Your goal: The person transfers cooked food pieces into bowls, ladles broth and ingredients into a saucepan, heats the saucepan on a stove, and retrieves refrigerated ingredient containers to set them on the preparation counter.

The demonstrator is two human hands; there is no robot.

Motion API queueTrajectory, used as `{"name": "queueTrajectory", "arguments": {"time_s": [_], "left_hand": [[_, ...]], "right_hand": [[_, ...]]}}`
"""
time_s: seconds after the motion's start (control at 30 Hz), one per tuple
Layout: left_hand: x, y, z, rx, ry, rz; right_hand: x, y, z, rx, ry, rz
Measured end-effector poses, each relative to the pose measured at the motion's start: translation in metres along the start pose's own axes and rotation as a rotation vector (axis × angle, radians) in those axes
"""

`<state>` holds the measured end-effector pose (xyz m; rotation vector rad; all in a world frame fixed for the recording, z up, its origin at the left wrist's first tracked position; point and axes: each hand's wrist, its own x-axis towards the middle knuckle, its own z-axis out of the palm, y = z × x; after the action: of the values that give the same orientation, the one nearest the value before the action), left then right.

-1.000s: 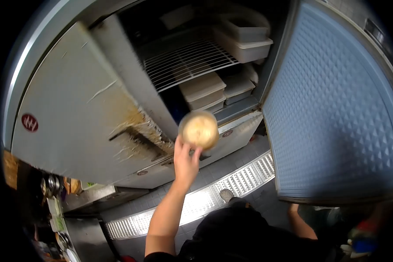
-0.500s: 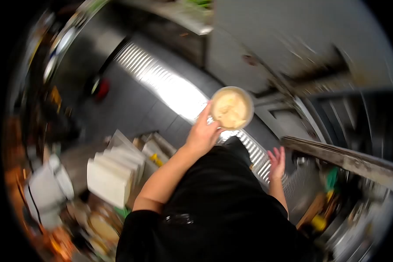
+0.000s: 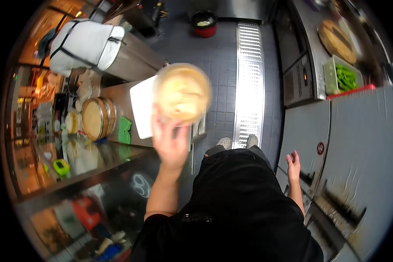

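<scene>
My left hand (image 3: pixel 170 142) grips the near edge of a round, clear-walled bowl (image 3: pixel 183 93) with pale yellow contents, raised in front of me and blurred by motion. Behind the bowl, partly covered by it, a white board (image 3: pixel 142 107) lies on the counter at the left. My right hand (image 3: pixel 294 163) hangs at my side near the grey fridge doors, its fingers apart and nothing in it.
A person in a white top (image 3: pixel 83 46) bends at the upper left. Bamboo steamers (image 3: pixel 94 118) and a green object (image 3: pixel 124 130) sit on the left counter. A red bucket (image 3: pixel 204 30) stands on the floor. Green vegetables (image 3: pixel 347 77) fill a tray at right.
The view has turned from the open fridge to the aisle and left counter. My left hand has carried the bowl over beside that counter. My right hand, earlier by the fridge door, is at my side.
</scene>
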<state>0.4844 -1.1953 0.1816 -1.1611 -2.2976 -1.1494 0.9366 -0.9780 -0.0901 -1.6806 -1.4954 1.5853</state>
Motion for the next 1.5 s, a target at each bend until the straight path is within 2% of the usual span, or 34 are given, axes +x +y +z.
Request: {"name": "queueTrajectory", "arguments": {"time_s": [0.03, 0.07, 0.13, 0.23, 0.37, 0.5, 0.6, 0.63, 0.67, 0.73, 0.83, 0.9, 0.93, 0.97, 1.07, 1.13, 1.17, 1.27, 1.3, 1.4, 1.43, 1.5], "left_hand": [[-0.001, -0.002, -0.009, -0.007, 0.061, -0.115], [0.001, 0.000, -0.015, 0.128, 0.130, -0.127], [-0.002, -0.018, -0.025, 0.191, 0.215, -0.223], [-0.010, -0.042, -0.020, 0.156, 0.292, -0.406], [-0.013, -0.057, -0.005, 0.162, 0.327, -0.454], [-0.011, -0.055, -0.002, 0.068, 0.358, -0.539], [-0.018, -0.037, 0.009, 0.306, 0.525, -0.559], [-0.026, -0.041, 0.014, 0.240, 0.664, -0.672], [-0.031, -0.044, 0.020, -0.048, 0.831, -0.776], [-0.040, -0.064, 0.033, -0.376, 1.070, -1.036], [-0.030, -0.076, 0.045, -0.798, 1.223, -1.185], [-0.029, -0.089, 0.050, -1.010, 1.140, -0.976], [-0.029, -0.093, 0.053, -1.105, 1.097, -0.868], [-0.010, -0.080, 0.054, -1.062, 1.165, -0.937], [0.010, -0.076, 0.061, -0.969, 1.170, -0.940], [0.012, -0.080, 0.063, -0.930, 1.113, -0.987], [0.000, -0.088, 0.065, -0.946, 1.112, -0.977], [-0.024, -0.106, 0.070, -0.974, 1.302, -0.938], [-0.026, -0.110, 0.073, -0.923, 1.365, -1.017], [-0.039, -0.129, 0.093, -1.131, 1.277, -1.085], [-0.047, -0.137, 0.104, -1.254, 1.265, -1.008], [-0.056, -0.147, 0.111, -1.475, 1.218, -0.919]], "right_hand": [[0.022, -0.017, -0.004, -0.120, -0.059, -0.075], [0.040, -0.042, -0.005, -0.234, -0.116, -0.154], [0.070, -0.088, -0.010, -0.320, -0.187, -0.253], [0.126, -0.115, -0.025, -0.438, -0.253, -0.359], [0.174, -0.164, -0.014, -0.504, -0.320, -0.407], [0.194, -0.223, 0.059, -0.413, -0.494, -0.515], [0.181, -0.279, 0.135, -0.368, -0.647, -0.631], [0.177, -0.294, 0.163, -0.377, -0.724, -0.670], [0.148, -0.328, 0.189, -0.287, -0.830, -0.633], [0.129, -0.357, 0.250, -0.280, -0.995, -0.700], [0.093, -0.401, 0.337, -0.179, -1.269, -0.572], [0.083, -0.412, 0.405, -0.059, -1.451, -0.321], [0.075, -0.418, 0.428, -0.093, -1.470, -0.288], [0.067, -0.423, 0.451, -0.124, -1.487, -0.254], [0.055, -0.429, 0.502, -0.237, -1.583, -0.196], [0.053, -0.420, 0.526, -0.355, -1.621, -0.199], [0.053, -0.419, 0.529, -0.381, -1.570, -0.243], [0.063, -0.427, 0.546, -0.297, -1.603, -0.067], [0.077, -0.416, 0.567, -0.281, -1.563, -0.004], [0.091, -0.392, 0.611, -0.552, -1.543, -0.076], [0.079, -0.404, 0.610, -0.597, -1.594, 0.021], [0.064, -0.415, 0.619, -0.707, -1.753, 0.009]]}}
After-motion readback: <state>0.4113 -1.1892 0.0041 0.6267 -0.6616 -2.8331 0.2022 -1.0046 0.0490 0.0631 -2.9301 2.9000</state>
